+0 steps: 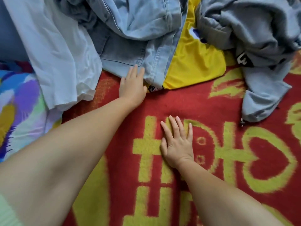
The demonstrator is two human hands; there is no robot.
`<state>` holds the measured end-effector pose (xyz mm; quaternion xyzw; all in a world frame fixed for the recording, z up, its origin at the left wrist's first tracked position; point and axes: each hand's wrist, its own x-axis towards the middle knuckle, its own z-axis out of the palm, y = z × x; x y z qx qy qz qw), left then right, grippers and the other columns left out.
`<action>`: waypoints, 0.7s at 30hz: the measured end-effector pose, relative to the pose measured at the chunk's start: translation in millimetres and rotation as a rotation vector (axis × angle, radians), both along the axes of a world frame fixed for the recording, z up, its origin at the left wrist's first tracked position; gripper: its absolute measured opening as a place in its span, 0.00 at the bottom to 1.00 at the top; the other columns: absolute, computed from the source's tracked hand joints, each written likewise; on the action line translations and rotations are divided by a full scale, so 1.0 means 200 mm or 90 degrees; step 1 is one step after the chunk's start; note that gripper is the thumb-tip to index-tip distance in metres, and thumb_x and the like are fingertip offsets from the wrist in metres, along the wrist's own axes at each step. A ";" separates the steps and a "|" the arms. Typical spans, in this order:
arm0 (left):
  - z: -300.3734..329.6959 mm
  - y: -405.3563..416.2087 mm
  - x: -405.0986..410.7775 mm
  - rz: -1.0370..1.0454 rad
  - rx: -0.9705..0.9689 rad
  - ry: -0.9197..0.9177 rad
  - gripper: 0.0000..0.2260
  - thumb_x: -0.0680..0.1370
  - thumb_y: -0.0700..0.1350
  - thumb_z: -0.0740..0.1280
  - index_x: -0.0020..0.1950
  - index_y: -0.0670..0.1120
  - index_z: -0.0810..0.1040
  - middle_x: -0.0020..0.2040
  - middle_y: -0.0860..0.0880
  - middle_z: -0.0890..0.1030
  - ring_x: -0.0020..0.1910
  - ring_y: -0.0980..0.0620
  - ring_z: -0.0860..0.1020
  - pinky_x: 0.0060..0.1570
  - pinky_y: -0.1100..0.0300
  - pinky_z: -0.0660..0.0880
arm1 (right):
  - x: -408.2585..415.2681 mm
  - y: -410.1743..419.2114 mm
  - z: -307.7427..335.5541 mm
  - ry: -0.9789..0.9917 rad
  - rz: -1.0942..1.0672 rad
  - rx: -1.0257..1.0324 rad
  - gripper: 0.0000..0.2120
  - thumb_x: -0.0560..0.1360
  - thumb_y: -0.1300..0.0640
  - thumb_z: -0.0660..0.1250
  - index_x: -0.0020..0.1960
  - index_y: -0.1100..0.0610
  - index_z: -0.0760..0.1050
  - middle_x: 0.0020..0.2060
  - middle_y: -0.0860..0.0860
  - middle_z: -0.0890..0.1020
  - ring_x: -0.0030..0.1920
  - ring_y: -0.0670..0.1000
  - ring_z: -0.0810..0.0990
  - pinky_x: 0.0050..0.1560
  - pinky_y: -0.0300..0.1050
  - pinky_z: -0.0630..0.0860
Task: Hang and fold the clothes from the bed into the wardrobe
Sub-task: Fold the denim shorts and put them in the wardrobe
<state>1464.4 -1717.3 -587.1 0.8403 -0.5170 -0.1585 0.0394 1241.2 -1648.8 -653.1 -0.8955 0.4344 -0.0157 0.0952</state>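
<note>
My left hand (132, 85) lies flat-fingered on the denim jeans (143, 46) heaped on the bed; my right hand (177, 144) presses flat on the red blanket (211, 103). Neither grip holds anything. Pulling the jeans could drag the yellow shirt (195, 66) along.

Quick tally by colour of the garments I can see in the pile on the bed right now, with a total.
White: 1, the white shirt
Light blue denim: 1, the jeans, with the left hand touching their edge
Yellow: 1, the yellow garment
Grey: 1, the grey hoodie
Total: 4 garments. More may lie hidden underneath the pile.
</note>
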 end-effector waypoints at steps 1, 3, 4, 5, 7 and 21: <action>-0.01 -0.04 0.02 0.004 0.005 0.004 0.23 0.79 0.42 0.59 0.75 0.46 0.62 0.77 0.43 0.58 0.76 0.46 0.55 0.72 0.49 0.55 | 0.00 0.00 0.00 -0.001 0.001 -0.004 0.28 0.74 0.47 0.52 0.72 0.50 0.68 0.74 0.54 0.65 0.74 0.53 0.55 0.71 0.64 0.47; -0.01 -0.09 0.06 0.052 -0.061 0.037 0.18 0.78 0.39 0.57 0.68 0.46 0.72 0.68 0.41 0.72 0.68 0.42 0.68 0.62 0.50 0.64 | 0.00 -0.03 0.00 0.012 0.004 0.000 0.28 0.74 0.47 0.52 0.72 0.51 0.68 0.73 0.55 0.66 0.74 0.53 0.55 0.71 0.64 0.47; -0.01 -0.09 0.06 0.085 -0.106 0.052 0.17 0.77 0.38 0.57 0.65 0.46 0.75 0.61 0.39 0.77 0.61 0.39 0.72 0.53 0.51 0.67 | 0.00 -0.03 -0.01 0.023 0.005 0.002 0.28 0.74 0.47 0.52 0.72 0.51 0.68 0.74 0.55 0.66 0.74 0.53 0.55 0.71 0.64 0.47; 0.00 -0.08 0.06 0.110 -0.146 0.062 0.17 0.77 0.37 0.57 0.63 0.45 0.76 0.56 0.38 0.79 0.56 0.37 0.74 0.46 0.51 0.67 | -0.01 -0.04 -0.01 0.036 0.008 0.004 0.28 0.74 0.47 0.51 0.72 0.51 0.68 0.74 0.54 0.65 0.74 0.53 0.54 0.71 0.64 0.47; 0.03 -0.02 0.03 0.124 -0.197 0.064 0.16 0.76 0.36 0.57 0.61 0.45 0.77 0.51 0.37 0.81 0.51 0.35 0.76 0.42 0.51 0.66 | -0.02 -0.04 -0.01 0.047 0.011 0.014 0.28 0.74 0.47 0.51 0.73 0.51 0.67 0.74 0.54 0.65 0.74 0.53 0.53 0.71 0.64 0.46; 0.27 0.92 -0.50 0.061 -0.136 0.063 0.14 0.76 0.41 0.61 0.60 0.50 0.77 0.49 0.43 0.83 0.49 0.37 0.79 0.42 0.50 0.71 | -0.32 -0.10 0.19 -0.208 -0.324 0.140 0.19 0.74 0.64 0.59 0.64 0.65 0.71 0.61 0.63 0.75 0.63 0.62 0.70 0.68 0.55 0.61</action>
